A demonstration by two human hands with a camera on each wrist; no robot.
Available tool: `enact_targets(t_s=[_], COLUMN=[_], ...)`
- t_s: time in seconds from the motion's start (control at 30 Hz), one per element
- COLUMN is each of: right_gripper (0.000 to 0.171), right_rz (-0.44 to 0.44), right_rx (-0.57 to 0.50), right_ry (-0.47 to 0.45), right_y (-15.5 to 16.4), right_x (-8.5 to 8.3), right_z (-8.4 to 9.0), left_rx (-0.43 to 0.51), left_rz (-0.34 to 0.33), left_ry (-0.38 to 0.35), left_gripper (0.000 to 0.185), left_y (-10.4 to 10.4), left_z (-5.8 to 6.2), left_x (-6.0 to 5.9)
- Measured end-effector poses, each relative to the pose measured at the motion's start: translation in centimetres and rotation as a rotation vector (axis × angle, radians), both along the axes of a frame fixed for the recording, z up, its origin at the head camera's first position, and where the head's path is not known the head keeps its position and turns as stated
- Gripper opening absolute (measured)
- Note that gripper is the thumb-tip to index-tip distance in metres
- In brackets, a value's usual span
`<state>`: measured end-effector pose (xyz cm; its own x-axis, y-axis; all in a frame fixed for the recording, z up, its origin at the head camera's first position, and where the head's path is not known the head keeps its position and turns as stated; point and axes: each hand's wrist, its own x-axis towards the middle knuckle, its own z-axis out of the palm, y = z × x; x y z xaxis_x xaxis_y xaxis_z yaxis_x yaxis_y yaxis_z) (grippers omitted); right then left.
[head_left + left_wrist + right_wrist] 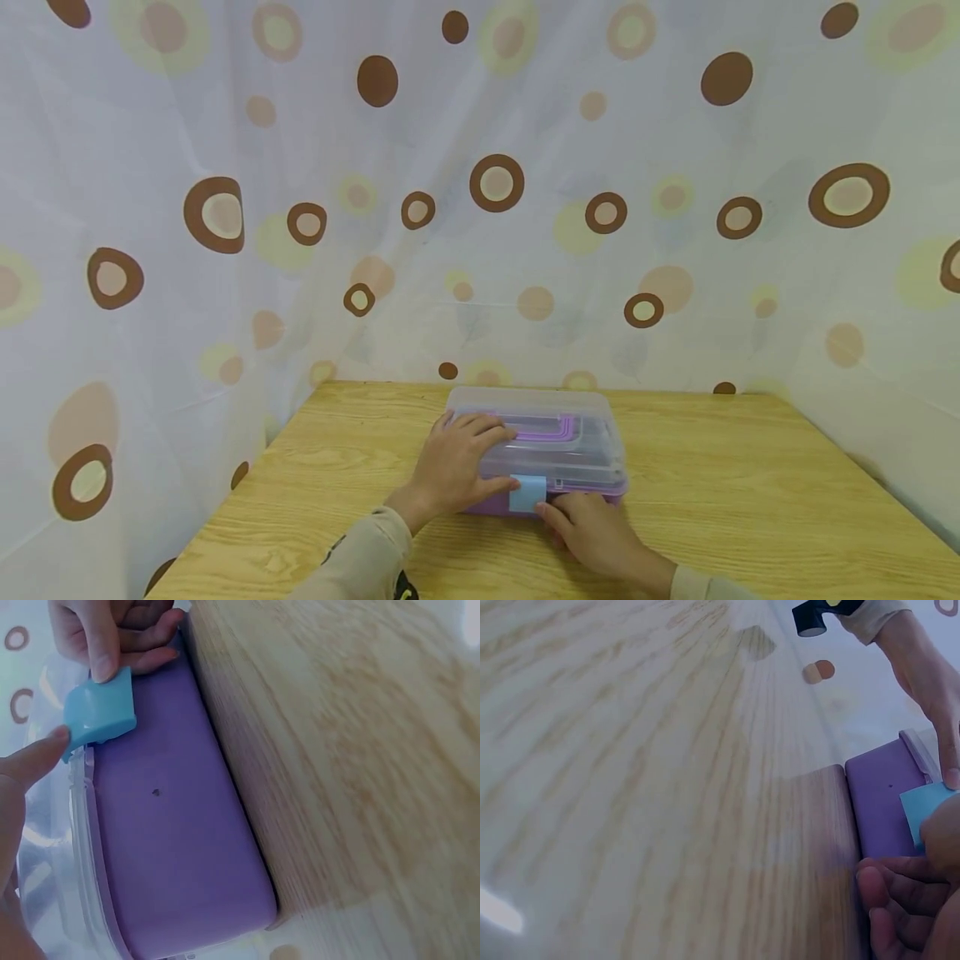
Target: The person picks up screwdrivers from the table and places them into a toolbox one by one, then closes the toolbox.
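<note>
Purple storage box (537,462) w/ clear lid (540,417) sits on the wooden table (750,500), mid-width and toward the back edge, well clear of both side edges. Lid is on; purple carry handle (546,429) lies flat under it.

Blue latch (527,493) at centre of the box's near side is the point of work. Left wrist view shows it tilted out from the purple wall, so prob. part-released or not yet snapped down; can't tell which.

Left hand (457,471) lies flat on the lid's near-left part, fingers spread and straight, thumb tip against the latch's left edge. Right hand (592,529) is at the near wall just right of the latch, fingers curled in, thumb pressing the latch's top edge (101,671).

Judgement: lid seated, latch mid-swing; only the clip remains to finish.

Spotted curtain (480,192) hangs behind and beside the table.
</note>
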<state>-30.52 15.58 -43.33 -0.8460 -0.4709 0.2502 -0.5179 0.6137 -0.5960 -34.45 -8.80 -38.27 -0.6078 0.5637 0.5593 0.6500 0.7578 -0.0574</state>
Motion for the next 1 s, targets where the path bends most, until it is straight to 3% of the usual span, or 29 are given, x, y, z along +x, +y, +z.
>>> enact_targets(t_s=[0.23, 0.43, 0.63, 1.0], right_gripper=[0.044, 0.047, 0.044, 0.044], right_rz=[-0.056, -0.055, -0.043, -0.003], right_rx=[0.092, 0.105, 0.075, 0.023], right_ry=[0.091, 0.107, 0.061, -0.02], right_y=[-0.42, -0.63, -0.58, -0.6], right_x=[0.18, 0.31, 0.15, -0.18], right_z=[-0.09, -0.13, -0.27, -0.41], left_rx=[0.024, 0.027, 0.038, 0.022], left_rz=[-0.017, -0.03, -0.041, -0.002], left_ry=[0.016, 0.019, 0.027, 0.03], left_gripper=[0.065, 0.066, 0.065, 0.065], left_y=[-0.08, -0.18, -0.12, -0.03], left_z=[-0.17, -0.32, -0.64, -0.65], left_x=[-0.25, -0.39, -0.59, -0.62])
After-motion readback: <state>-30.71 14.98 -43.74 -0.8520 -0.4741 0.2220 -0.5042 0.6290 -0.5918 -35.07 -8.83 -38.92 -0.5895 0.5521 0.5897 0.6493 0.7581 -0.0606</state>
